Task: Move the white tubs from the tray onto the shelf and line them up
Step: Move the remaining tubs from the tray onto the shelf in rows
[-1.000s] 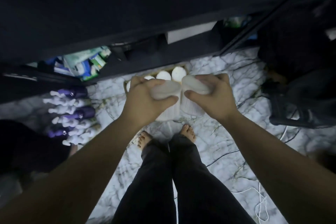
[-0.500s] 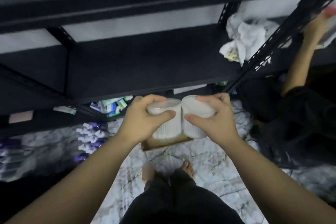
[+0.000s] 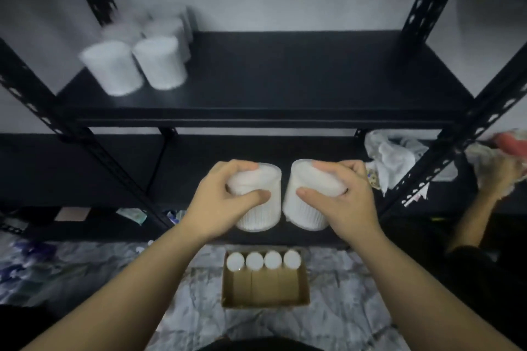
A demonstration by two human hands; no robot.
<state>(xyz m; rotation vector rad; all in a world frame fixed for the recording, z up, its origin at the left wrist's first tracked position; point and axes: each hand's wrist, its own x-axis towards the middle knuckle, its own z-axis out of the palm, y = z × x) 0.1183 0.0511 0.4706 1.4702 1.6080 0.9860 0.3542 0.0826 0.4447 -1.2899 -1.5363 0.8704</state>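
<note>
You had brought both hands up from floor level to shelf height within the last second: earlier they were low over the brown cardboard tray (image 3: 265, 298) on the marbled floor (image 3: 353, 319), and at this moment they stood in front of the black metal shelving unit (image 3: 285, 120), below the front edge of its upper board. Your left hand (image 3: 219, 202) was wrapped over the top of one ribbed white plastic tub (image 3: 263, 218), fingers curled across the lid and thumb pressed on the near side. Your right hand (image 3: 342, 202) gripped a second ribbed white tub (image 3: 302, 215) the same way. The two tubs hung close together, a narrow gap between them, each tilted slightly outward at the base. Neither tub touched a shelf. A cluster of white tubs (image 3: 134, 63) stood already at the back left of the upper board, blurred, so an exact count could not be made. Four white round-topped tubs (image 3: 263, 261) remained in a row along the far wall of the tray. In my judgement the carry was nearly complete and the placing had not begun; the open board to the right of the cluster looked the natural spot. A second person's hand (image 3: 499, 177) was busy with a crumpled white bag (image 3: 390, 157) at the right.
</note>
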